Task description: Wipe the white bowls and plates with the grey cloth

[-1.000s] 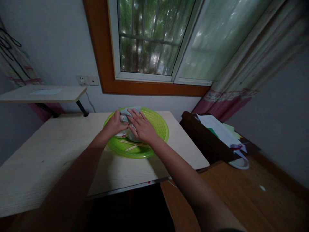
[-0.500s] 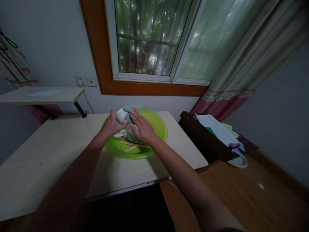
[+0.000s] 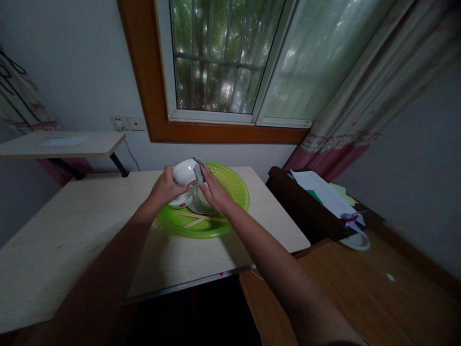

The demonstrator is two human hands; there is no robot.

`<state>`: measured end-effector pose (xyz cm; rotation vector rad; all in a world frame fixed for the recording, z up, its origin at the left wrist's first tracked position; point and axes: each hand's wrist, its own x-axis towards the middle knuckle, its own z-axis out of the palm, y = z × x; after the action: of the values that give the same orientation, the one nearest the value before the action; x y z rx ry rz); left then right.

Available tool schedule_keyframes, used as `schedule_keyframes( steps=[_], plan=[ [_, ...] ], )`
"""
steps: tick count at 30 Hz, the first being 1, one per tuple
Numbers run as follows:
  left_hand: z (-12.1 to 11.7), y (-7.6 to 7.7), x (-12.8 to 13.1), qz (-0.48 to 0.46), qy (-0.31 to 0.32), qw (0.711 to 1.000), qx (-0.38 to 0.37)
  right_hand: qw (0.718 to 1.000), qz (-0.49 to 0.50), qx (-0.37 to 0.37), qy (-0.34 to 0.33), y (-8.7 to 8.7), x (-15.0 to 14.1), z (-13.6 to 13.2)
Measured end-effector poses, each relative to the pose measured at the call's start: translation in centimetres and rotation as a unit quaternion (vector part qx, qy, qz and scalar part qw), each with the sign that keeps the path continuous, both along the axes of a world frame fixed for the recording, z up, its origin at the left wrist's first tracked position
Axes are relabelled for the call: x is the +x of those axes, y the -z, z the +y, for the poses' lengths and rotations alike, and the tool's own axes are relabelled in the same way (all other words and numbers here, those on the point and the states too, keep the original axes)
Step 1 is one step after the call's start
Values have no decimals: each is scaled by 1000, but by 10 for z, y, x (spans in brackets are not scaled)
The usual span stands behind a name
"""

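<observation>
My left hand (image 3: pixel 163 187) grips a white bowl (image 3: pixel 183 172) and holds it tilted above a round green basket (image 3: pixel 236 190) on the pale wooden table (image 3: pixel 72 230). My right hand (image 3: pixel 213 192) presses a grey-blue cloth (image 3: pixel 199 168) against the bowl's right side, fingers closed on it. Below the hands, inside the basket, lie other white dishes (image 3: pixel 196 204) and a pair of wooden chopsticks (image 3: pixel 200 218).
A small raised shelf (image 3: pixel 61 142) stands at the table's back left, under a wall socket (image 3: pixel 127 123). To the right, a dark cabinet (image 3: pixel 309 206) carries papers (image 3: pixel 324 190). A window and a curtain fill the wall behind. Wooden floor lies at lower right.
The left hand has lifted the bowl out of the basket and tipped it up. The cloth, earlier spread over the dishes, is now bunched against the bowl under the right hand.
</observation>
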<state>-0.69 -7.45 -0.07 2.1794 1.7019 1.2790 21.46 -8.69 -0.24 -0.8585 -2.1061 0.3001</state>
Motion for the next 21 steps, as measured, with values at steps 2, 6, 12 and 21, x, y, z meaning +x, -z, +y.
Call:
schedule_keyframes(
  steps=[2, 6, 12, 21],
  plan=[
    [0, 0, 0, 2, -4, 1000, 3, 997, 36, -64, 6, 6, 3, 6],
    [-1, -1, 1, 0, -9, 1000, -2, 992, 56, -113, 4, 10, 5, 10],
    [0, 1, 0, 13, 9, 1000, -6, 1000, -12, 4, -5, -4, 3, -4],
    [-3, -1, 1, 24, 59, 998, -8, 982, -126, 132, -41, -16, -5, -19]
  ],
)
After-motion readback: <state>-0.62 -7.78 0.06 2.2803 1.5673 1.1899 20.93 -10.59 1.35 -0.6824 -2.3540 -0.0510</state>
